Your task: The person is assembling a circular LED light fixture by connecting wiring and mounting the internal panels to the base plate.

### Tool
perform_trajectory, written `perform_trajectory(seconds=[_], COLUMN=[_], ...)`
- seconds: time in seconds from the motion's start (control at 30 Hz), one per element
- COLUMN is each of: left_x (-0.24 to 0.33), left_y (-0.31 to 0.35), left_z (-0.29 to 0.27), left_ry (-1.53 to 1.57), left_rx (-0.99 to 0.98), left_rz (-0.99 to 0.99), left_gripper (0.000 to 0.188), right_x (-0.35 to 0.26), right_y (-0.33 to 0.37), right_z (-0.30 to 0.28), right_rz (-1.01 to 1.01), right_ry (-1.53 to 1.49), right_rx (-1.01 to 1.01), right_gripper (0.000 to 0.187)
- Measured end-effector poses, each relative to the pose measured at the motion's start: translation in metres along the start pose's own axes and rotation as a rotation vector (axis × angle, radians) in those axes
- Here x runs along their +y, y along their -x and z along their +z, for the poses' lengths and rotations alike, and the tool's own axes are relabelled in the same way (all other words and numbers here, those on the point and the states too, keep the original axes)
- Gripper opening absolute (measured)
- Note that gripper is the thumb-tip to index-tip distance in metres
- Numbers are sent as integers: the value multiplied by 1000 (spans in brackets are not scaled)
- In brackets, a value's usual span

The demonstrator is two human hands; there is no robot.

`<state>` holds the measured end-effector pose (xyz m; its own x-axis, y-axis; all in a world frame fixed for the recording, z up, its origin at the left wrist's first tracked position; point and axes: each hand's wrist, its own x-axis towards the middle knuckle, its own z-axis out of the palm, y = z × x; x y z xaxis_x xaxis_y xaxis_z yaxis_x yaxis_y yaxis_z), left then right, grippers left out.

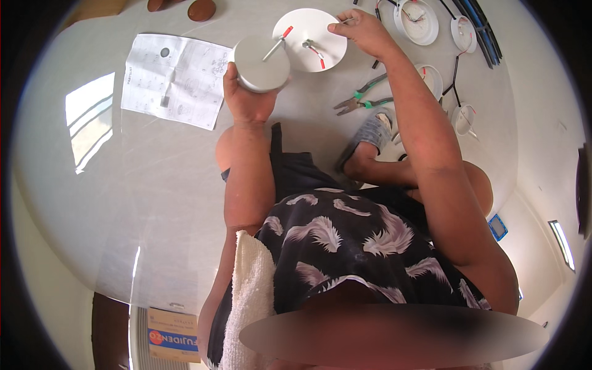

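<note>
Left to right: an instruction sheet (174, 79) lies flat on the pale floor (123, 185). Your left hand (246, 98) grasps a grey round canister (261, 63) from below, fingers wrapped about its wall, a thin rod rising from its top. Just beside it lies a white disc (311, 38) with red-tipped wires. Your right hand (364, 31) rests at the disc's far edge, fingertips pinched on a thin wire. Green-handled pliers (364, 98) lie near your right forearm; white round fittings (419, 21) sit beyond.
</note>
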<state>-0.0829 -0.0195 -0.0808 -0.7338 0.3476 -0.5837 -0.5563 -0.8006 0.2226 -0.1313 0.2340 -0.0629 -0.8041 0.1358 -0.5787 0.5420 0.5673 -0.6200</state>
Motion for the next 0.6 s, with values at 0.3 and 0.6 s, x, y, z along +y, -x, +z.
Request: perform_trajectory(seconds=[0.3,0.6], left_x=[-1,1], left_y=[0,0], left_z=[2,3], left_ry=[-50,-4], left_rx=[-29,-96], left_rz=[36,55], left_gripper=[62,62], right_x=[-56,-103], right_y=[26,49], right_z=[-28,-30], right_rz=[-11,-88], right_ry=[210,107], right_rx=[182,327], right_gripper=[46,43])
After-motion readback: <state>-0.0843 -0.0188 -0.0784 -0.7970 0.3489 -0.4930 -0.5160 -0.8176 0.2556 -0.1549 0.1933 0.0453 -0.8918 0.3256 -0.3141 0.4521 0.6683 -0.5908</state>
